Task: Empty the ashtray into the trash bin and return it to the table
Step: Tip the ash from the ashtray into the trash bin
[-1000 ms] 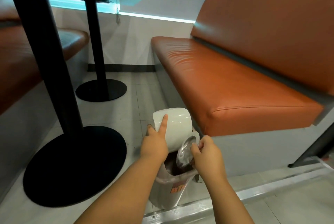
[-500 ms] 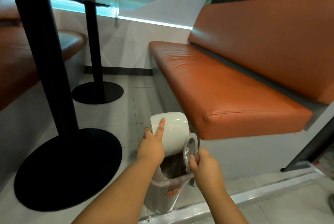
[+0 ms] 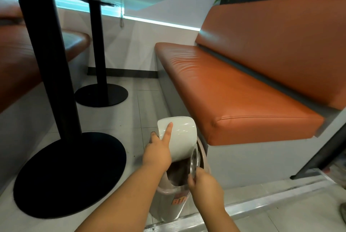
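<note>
A small grey trash bin (image 3: 166, 203) with an orange label stands on the floor beside the bench. My left hand (image 3: 157, 154) holds its white swing lid (image 3: 182, 138) tipped up, index finger stretched along the lid. My right hand (image 3: 204, 185) grips a shiny metal ashtray (image 3: 193, 162) by its rim. The ashtray is turned almost on edge over the bin's dark opening. What is inside the ashtray is hidden from me.
An orange padded bench (image 3: 243, 91) runs along the right, close above the bin. Two black pedestal table bases (image 3: 69, 173) (image 3: 102, 94) stand on the tiled floor at left. A metal floor strip (image 3: 271, 201) crosses in front of me.
The ashtray has tilted from slanted to nearly vertical over the bin opening. My left hand keeps the lid raised. The view has shifted slightly upward and left.
</note>
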### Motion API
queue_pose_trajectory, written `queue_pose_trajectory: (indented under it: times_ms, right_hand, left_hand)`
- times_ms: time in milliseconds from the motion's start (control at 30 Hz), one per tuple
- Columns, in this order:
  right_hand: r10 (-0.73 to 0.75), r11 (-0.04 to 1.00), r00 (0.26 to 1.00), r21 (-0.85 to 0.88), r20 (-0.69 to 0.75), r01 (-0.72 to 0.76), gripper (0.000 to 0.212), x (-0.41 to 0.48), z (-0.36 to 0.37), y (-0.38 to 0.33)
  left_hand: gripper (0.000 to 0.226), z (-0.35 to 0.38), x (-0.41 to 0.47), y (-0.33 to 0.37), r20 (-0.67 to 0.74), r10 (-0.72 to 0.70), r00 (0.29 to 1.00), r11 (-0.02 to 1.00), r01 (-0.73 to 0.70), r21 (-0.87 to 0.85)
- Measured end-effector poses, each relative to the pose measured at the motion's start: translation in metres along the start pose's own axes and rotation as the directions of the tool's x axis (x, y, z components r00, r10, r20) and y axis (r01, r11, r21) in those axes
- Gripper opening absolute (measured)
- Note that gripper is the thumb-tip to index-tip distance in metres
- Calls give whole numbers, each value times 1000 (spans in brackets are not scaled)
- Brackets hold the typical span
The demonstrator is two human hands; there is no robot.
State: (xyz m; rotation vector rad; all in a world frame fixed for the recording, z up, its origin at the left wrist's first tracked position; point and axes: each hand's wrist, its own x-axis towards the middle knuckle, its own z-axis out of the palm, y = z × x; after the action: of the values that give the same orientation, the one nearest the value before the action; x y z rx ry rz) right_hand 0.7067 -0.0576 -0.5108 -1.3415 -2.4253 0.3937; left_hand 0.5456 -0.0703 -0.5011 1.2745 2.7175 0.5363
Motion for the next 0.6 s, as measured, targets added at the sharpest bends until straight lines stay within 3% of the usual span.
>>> queue_pose_trajectory:
  times_ms: [67,200,333,467,600]
  right_hand:
    - [-8,1000,999,-2,-34,8,24,1,-2,0]
    - [-46,995,970,70,-238,65,31,-9,-4,0]
    - [-37,999,999,-13,-20,37,18,-13,-1,3]
    - [-59,994,981,79,-184,75,29,-12,-4,8]
    - [-41,999,999,18,-9,41,22,-11,-5,5]
  left_hand:
    - [115,0,0,-1,-3,9,1000,1000,-9,3]
    - [115,0,0,-3,17,15,1000,1000,-15,-20]
    - [114,1,1,-4,-4,24,1000,999,-24,-40]
    - [116,1,1,-6,10,35,999,998,-34,-51]
    - [113,1,0,-4,-5,36,999,999,-36,-40]
